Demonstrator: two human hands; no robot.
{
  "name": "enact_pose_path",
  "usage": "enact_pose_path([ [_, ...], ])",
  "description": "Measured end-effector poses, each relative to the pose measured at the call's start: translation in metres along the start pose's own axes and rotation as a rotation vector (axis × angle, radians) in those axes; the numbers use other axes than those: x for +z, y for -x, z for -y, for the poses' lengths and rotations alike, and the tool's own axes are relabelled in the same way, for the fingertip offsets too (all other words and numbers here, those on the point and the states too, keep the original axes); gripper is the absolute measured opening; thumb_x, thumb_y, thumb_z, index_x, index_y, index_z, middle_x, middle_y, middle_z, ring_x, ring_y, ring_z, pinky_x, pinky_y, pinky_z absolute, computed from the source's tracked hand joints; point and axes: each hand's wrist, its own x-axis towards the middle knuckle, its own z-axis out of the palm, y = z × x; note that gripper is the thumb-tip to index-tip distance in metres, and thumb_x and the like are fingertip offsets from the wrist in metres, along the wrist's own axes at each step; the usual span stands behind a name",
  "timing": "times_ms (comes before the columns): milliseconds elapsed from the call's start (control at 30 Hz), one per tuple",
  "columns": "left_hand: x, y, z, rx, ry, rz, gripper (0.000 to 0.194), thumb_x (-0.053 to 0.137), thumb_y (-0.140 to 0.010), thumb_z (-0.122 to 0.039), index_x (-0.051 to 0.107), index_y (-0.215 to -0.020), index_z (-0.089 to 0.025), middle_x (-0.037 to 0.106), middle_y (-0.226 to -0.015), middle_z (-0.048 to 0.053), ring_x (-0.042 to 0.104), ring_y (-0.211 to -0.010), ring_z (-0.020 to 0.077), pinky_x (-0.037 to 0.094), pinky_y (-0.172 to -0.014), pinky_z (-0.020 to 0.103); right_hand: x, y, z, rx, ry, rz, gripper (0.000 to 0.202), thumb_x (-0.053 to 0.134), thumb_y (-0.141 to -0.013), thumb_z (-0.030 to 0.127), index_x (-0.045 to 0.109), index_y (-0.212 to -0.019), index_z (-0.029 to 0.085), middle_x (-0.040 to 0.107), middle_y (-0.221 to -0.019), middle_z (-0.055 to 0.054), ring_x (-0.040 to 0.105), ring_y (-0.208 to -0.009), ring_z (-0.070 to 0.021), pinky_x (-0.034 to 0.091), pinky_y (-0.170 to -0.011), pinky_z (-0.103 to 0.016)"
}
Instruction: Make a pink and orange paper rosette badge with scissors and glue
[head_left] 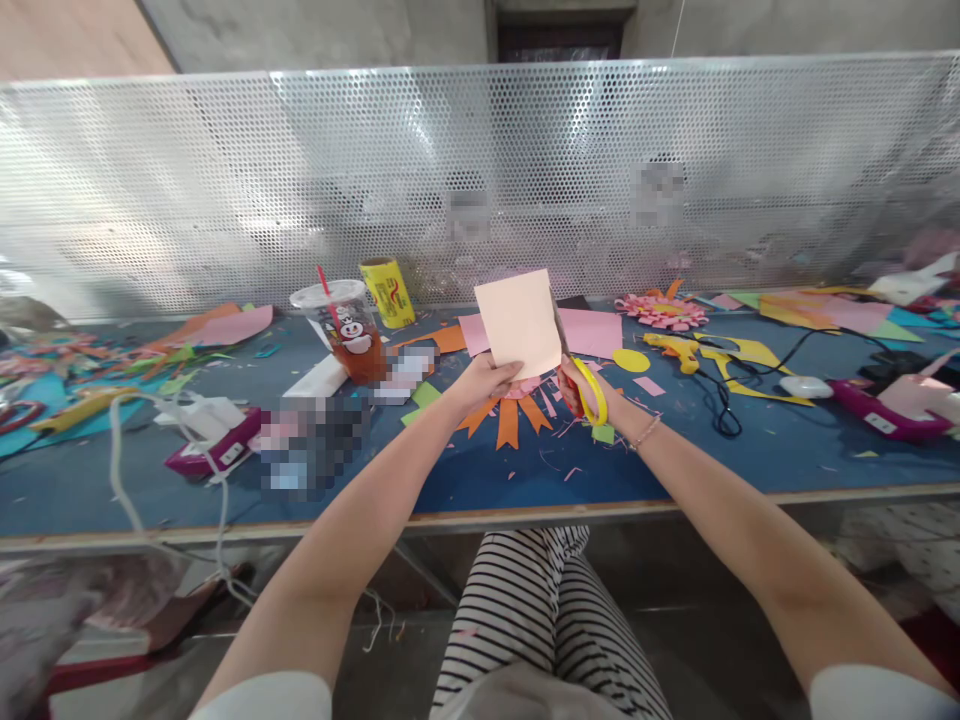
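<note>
My left hand (pixel 486 384) pinches the lower left corner of a cream paper sheet (pixel 519 325), which is raised over the blue table. In my right hand (pixel 581 390) are yellow-handled scissors (pixel 595 392), their blades upright along the sheet's right edge. Below the sheet, orange paper strips with notched ends (pixel 507 425) fan out from a pink piece, partly hidden by the sheet and hands. Pink paper (pixel 596 332) lies behind the scissors. A yellow paper oval (pixel 631 360) is to their right.
A drink cup with a red straw (pixel 352 335) and a yellow roll (pixel 390 295) stand at the back left. Purple power strips (pixel 217 445) with cables lie at both sides. A yellow glue gun (pixel 675 350) lies right. A perforated metal panel (pixel 375 180) rises behind.
</note>
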Motion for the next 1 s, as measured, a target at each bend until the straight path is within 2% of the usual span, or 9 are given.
enact_pose_path([
  [167, -0.0018, -0.0013, 0.004, -0.007, -0.046, 0.007, 0.027, 0.071, -0.065, -0.031, 0.056, -0.07, -0.009, 0.039, -0.049, -0.004, 0.025, -0.037, -0.0003, 0.015, -0.038, 0.018, 0.0001, -0.0003, 0.001, -0.012, -0.009, 0.0, 0.051, 0.043, -0.069, 0.071, 0.035, -0.059, 0.022, 0.034, -0.039, 0.006, 0.029, -0.03, -0.007, 0.027, -0.029, -0.023],
  [400, -0.0001, -0.0019, 0.0015, -0.003, 0.024, -0.025, 0.024, 0.071, -0.065, -0.026, 0.057, -0.073, -0.008, 0.046, -0.052, -0.001, 0.026, -0.038, -0.0002, 0.015, -0.038, 0.018, -0.0032, -0.0032, -0.0054, -0.051, 0.018, 0.009, 0.051, 0.042, -0.071, 0.07, 0.035, -0.058, 0.022, 0.036, -0.04, 0.005, 0.032, -0.031, -0.0074, 0.028, -0.03, -0.024],
  [700, -0.0015, -0.0031, 0.0057, -0.021, -0.016, -0.019, 0.027, 0.072, -0.064, -0.028, 0.057, -0.073, -0.009, 0.042, -0.052, -0.003, 0.025, -0.037, -0.0006, 0.015, -0.038, 0.017, -0.0004, 0.0014, 0.0017, -0.059, 0.037, 0.001, 0.051, 0.041, -0.071, 0.072, 0.034, -0.059, 0.022, 0.034, -0.04, 0.006, 0.029, -0.031, -0.0065, 0.028, -0.03, -0.022],
  [1000, 0.001, -0.0006, 0.0035, -0.019, -0.055, -0.005, 0.027, 0.072, -0.064, -0.03, 0.054, -0.067, -0.009, 0.038, -0.047, -0.004, 0.025, -0.037, 0.0002, 0.014, -0.038, 0.018, -0.0021, 0.0018, -0.004, -0.149, 0.282, -0.039, 0.054, 0.027, -0.075, 0.072, 0.04, -0.061, 0.021, 0.039, -0.041, 0.003, 0.038, -0.033, -0.0095, 0.032, -0.032, -0.024],
])
